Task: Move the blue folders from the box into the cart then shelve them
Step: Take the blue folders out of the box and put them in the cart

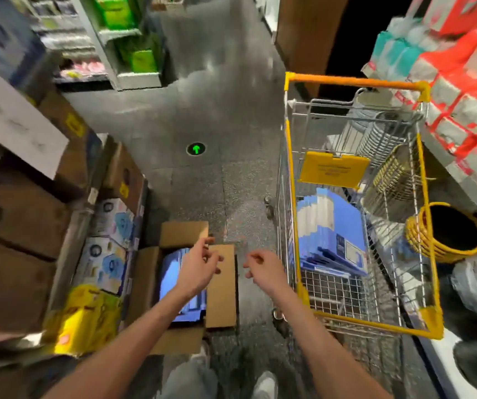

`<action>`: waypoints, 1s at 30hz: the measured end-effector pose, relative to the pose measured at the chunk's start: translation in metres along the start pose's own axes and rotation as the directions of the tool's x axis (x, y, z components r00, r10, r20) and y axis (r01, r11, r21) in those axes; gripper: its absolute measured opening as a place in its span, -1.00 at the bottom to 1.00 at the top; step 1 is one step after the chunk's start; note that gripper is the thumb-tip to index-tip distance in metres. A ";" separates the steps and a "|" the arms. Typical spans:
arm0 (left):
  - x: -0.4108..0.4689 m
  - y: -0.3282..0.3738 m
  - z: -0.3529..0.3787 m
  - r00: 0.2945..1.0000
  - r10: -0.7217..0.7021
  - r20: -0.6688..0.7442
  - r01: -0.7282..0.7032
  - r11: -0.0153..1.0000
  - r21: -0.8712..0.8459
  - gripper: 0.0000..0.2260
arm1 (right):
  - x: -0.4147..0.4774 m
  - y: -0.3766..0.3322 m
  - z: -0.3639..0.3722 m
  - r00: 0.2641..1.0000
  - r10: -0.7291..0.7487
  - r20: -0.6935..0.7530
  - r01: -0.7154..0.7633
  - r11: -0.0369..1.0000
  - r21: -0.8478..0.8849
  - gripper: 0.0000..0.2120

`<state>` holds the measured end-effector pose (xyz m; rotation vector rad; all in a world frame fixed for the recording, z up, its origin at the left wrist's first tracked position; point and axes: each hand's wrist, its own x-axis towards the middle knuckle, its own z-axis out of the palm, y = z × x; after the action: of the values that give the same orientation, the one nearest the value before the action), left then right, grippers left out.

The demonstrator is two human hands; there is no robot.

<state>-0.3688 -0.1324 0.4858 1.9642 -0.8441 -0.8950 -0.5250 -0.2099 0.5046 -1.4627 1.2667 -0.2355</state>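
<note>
The left hand hovers, fingers loosely curled and empty, over the open box on the floor, where blue folders lie. The right hand, likewise relaxed and empty, hangs between the box and the cart on the right, which holds a stack of folders.

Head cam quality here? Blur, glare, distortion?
Head view: motion blur smears the cardboard boxes at left and the red packs at right; glare streaks the floor; wide-angle bends the cart rim; left hand, right hand and blue folders in the box are legible.
</note>
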 end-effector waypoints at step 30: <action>0.133 -0.394 -0.149 0.757 -0.647 0.093 0.653 0.743 -0.143 -0.86 | 0.175 0.108 0.391 0.851 0.514 0.107 -0.501 0.856 -0.126 -0.85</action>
<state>-0.0848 -0.0013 0.1740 2.1174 -0.0500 -1.3529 -0.2293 -0.0934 0.1970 -1.1432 1.5165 0.2814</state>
